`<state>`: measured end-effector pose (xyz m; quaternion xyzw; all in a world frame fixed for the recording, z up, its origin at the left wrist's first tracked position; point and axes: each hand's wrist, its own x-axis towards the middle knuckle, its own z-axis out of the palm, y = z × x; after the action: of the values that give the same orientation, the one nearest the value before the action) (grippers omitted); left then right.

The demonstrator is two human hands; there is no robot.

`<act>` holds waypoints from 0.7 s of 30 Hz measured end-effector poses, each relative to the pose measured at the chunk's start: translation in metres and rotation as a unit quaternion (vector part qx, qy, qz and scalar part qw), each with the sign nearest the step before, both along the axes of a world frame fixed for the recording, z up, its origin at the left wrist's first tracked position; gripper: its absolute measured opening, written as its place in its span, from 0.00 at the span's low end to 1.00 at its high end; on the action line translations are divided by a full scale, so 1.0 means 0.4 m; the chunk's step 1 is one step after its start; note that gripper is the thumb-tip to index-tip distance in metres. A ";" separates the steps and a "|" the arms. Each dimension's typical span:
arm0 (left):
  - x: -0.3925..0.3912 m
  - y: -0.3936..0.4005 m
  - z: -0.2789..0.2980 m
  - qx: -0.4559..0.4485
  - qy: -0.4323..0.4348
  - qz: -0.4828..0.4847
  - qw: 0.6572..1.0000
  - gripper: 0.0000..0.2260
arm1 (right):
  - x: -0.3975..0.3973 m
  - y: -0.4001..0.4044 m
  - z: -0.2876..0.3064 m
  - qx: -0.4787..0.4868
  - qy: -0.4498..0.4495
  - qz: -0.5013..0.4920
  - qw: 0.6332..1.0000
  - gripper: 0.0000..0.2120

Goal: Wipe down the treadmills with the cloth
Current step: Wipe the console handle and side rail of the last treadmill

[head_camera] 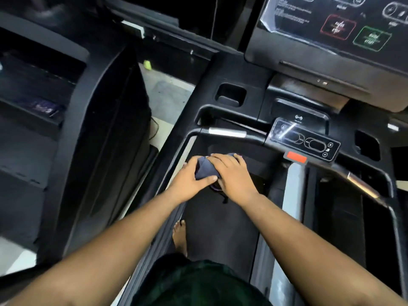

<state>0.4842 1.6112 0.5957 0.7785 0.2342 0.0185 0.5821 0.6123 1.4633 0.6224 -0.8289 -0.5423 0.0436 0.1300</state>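
I stand on a black treadmill (220, 228), looking down at its belt and console. A bunched dark blue-grey cloth (206, 170) is held between both hands above the belt, just below the front handlebar (227, 131). My left hand (191, 178) grips the cloth from the left, thumb laid across its lower edge. My right hand (231, 173) covers the cloth from the right, fingers curled over its top. Most of the cloth is hidden under the hands.
The console (331, 25) with red and green buttons rises at top right; a small control panel (306, 142) and red stop tab (295, 157) sit on the handlebar. A second treadmill (72, 120) stands at left, across a narrow floor gap. My bare foot (180, 237) rests on the belt.
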 end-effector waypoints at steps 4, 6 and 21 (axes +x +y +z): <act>-0.153 -0.093 0.022 -0.004 0.001 0.039 0.999 0.24 | -0.095 -0.091 -0.051 0.055 0.044 0.010 0.997 0.29; -0.240 -0.152 0.022 -0.009 -0.001 0.083 0.997 0.18 | -0.157 -0.130 -0.087 0.068 0.135 -0.012 0.988 0.36; -0.662 -0.294 0.068 0.051 0.122 0.151 0.980 0.22 | -0.639 -0.115 -0.153 0.095 0.664 -0.257 0.696 0.26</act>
<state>0.2194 1.4935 0.6228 0.7596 0.4165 0.0231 0.4991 0.3566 1.4173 0.5614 -0.6747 -0.0820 0.4956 0.5408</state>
